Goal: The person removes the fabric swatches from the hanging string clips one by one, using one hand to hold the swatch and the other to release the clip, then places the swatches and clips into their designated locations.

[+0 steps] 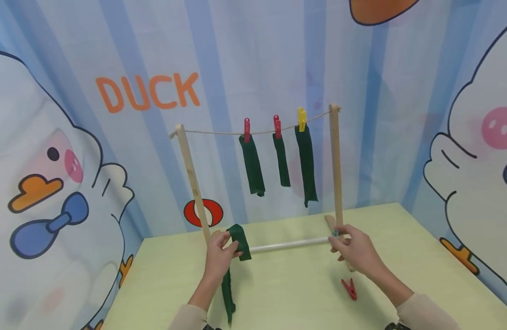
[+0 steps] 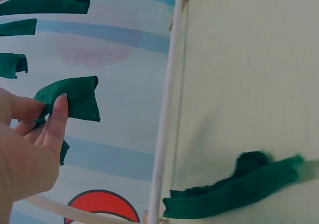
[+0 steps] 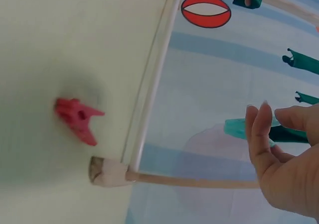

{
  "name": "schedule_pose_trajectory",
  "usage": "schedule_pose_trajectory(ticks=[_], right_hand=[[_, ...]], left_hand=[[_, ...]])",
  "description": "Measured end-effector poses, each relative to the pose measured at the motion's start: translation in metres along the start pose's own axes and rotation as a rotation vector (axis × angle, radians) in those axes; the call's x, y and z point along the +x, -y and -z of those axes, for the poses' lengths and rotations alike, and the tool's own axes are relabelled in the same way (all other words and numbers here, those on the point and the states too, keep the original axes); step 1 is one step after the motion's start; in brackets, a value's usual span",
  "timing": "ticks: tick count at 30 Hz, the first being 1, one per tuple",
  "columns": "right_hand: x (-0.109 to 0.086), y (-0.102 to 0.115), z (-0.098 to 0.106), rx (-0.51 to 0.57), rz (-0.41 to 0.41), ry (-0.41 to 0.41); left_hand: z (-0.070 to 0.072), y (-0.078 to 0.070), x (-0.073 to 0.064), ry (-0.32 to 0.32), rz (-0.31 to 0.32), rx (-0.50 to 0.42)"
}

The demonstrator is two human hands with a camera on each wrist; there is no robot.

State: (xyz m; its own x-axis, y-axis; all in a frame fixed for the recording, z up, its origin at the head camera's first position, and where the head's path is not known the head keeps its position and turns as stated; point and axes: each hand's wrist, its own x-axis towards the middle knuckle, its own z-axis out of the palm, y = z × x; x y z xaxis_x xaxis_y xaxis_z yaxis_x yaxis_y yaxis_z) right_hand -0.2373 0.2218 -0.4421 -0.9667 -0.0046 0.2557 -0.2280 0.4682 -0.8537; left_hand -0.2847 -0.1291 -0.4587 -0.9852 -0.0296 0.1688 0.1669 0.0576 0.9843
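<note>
My left hand [image 1: 219, 257] pinches a strip of dark green cloth [image 1: 242, 243] between thumb and fingers, in front of the frame's left post; its free end droops to the right. In the right wrist view, a teal clothespin [image 3: 235, 128] is gripped between the thumb and fingers of my right hand [image 3: 286, 159], close to the right post. Above both hands runs a cord [image 1: 216, 133] tied between the posts. Three green cloth strips hang from it, two by red clothespins [image 1: 247, 130] and the rightmost by a yellow clothespin [image 1: 301, 120].
Another green cloth strip [image 2: 232, 191] lies on the pale yellow table near my left forearm. A loose red clothespin [image 1: 350, 289] lies below my right hand. The wooden frame has a left post [image 1: 191, 178], a right post [image 1: 336, 165] and a white crossbar [image 1: 290, 244] low down.
</note>
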Motion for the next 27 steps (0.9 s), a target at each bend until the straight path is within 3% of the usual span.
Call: schedule_pose_trajectory(ticks=[9, 18, 27], right_hand=[[-0.013, -0.023, 0.009, -0.134, -0.107, 0.028], [-0.016, -0.034, 0.02, -0.296, -0.097, 0.066], [-0.018, -0.057, 0.02, -0.487, -0.219, 0.229]], left_hand=[[-0.002, 0.025, -0.012, 0.051, 0.046, 0.077], [-0.003, 0.033, -0.021, 0.057, 0.056, 0.093], [0.001, 0.041, -0.024, 0.042, 0.045, 0.098]])
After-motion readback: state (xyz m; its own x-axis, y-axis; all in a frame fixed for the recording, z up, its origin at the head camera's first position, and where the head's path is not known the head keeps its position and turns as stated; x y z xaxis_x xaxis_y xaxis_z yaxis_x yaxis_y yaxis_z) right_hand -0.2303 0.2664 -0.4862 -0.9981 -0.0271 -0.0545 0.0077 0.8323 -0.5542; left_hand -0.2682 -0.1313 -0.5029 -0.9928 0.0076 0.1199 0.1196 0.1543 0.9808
